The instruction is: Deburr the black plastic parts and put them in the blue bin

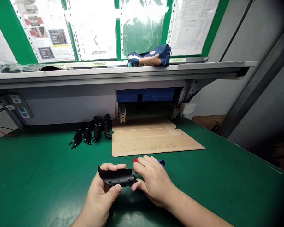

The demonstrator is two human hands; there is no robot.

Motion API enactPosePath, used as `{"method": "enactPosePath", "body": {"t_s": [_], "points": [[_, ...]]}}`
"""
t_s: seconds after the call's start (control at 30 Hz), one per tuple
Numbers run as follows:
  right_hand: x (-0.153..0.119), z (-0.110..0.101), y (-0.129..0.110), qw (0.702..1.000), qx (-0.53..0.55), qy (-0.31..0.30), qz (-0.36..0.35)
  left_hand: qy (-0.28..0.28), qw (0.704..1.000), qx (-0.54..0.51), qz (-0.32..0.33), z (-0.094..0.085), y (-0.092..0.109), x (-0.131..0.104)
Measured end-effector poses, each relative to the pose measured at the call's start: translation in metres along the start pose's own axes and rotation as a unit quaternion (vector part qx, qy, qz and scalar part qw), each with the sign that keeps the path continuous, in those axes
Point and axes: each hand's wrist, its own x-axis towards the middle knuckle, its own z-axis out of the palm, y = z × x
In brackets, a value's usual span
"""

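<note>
My left hand (103,192) grips a curved black plastic shell piece (119,177), thumb along the near edge and fingers behind the far edge. The hollow, ribbed inside faces up, and its pointed end is at the left. In my right hand (151,179) is a thin metal-tipped tool (133,173), its tip at the right end of the piece. Fingers wrap round the tool and hide most of it; a red part (135,160) shows above them. My right thumb is against the shell's right end. A blue and black end (162,163) sticks out behind my right hand; whether it belongs to the tool I cannot tell.
Several glossy black claw-shaped parts (97,129) lie at the back left of the green table (49,176). A flat cardboard sheet (151,138) lies before an opening (146,108) in the back panel. A shelf (85,74) above carries a dark blue pouch (153,56).
</note>
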Motion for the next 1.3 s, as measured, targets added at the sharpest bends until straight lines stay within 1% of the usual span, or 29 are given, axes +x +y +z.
{"method": "enactPosePath", "body": {"t_s": [0.17, 0.23, 0.27, 0.33, 0.37, 0.4, 0.43, 0.6, 0.67, 0.73, 0.8, 0.87, 0.93, 0.97, 1.03, 1.13, 1.2, 1.3], "points": [[-0.001, -0.001, 0.003, 0.999, 0.031, -0.023, -0.007, -0.015, 1.0, 0.023, 0.001, -0.001, 0.003, -0.001], [-0.002, 0.0, 0.007, 0.993, 0.105, -0.052, -0.007, -0.02, 0.999, 0.029, 0.0, 0.0, 0.004, -0.001], [-0.002, 0.001, 0.01, 0.983, 0.168, -0.077, -0.003, -0.023, 0.999, 0.03, -0.001, 0.001, 0.005, -0.002], [-0.002, 0.001, 0.013, 0.947, 0.295, -0.128, 0.007, -0.026, 0.999, 0.028, -0.005, 0.002, 0.005, -0.002], [-0.002, 0.002, 0.015, 0.929, 0.341, -0.143, 0.013, -0.023, 0.999, 0.026, -0.005, 0.003, 0.004, -0.002], [-0.001, 0.002, 0.015, 0.918, 0.37, -0.145, 0.02, -0.02, 1.0, 0.024, -0.004, 0.003, 0.004, -0.002], [-0.001, 0.001, 0.016, 0.914, 0.382, -0.136, 0.026, -0.015, 1.0, 0.023, -0.003, 0.003, 0.003, -0.002], [0.004, -0.009, 0.013, 0.916, 0.392, -0.053, 0.059, -0.008, 1.0, 0.024, 0.006, 0.001, -0.002, -0.001], [0.004, -0.013, 0.011, 0.914, 0.398, -0.044, 0.064, -0.012, 1.0, 0.026, 0.007, 0.001, -0.002, -0.001], [0.004, -0.015, 0.009, 0.916, 0.393, -0.056, 0.063, -0.018, 0.999, 0.031, 0.004, 0.001, -0.002, 0.0], [0.004, -0.016, 0.009, 0.928, 0.363, -0.056, 0.062, -0.019, 0.999, 0.04, -0.003, 0.002, -0.001, 0.001], [0.003, -0.016, 0.011, 0.943, 0.326, -0.023, 0.067, -0.01, 0.998, 0.054, -0.013, 0.002, 0.0, 0.002], [0.003, -0.016, 0.013, 0.948, 0.311, 0.009, 0.061, 0.001, 0.997, 0.064, -0.031, 0.002, 0.0, 0.003], [0.003, -0.017, 0.013, 0.948, 0.314, 0.014, 0.047, 0.005, 0.997, 0.064, -0.042, 0.002, 0.0, 0.004], [0.002, -0.018, 0.012, 0.948, 0.319, -0.001, 0.004, 0.014, 0.996, 0.057, -0.066, 0.002, -0.001, 0.005], [0.001, -0.015, 0.006, 0.956, 0.287, -0.032, -0.055, 0.028, 0.994, 0.051, -0.089, 0.002, -0.003, 0.006], [0.0, -0.012, 0.003, 0.959, 0.271, -0.046, -0.066, 0.036, 0.994, 0.06, -0.089, 0.003, -0.004, 0.006], [-0.001, -0.007, 0.003, 0.959, 0.272, -0.054, -0.064, 0.048, 0.992, 0.081, -0.08, 0.004, -0.005, 0.006]]}}
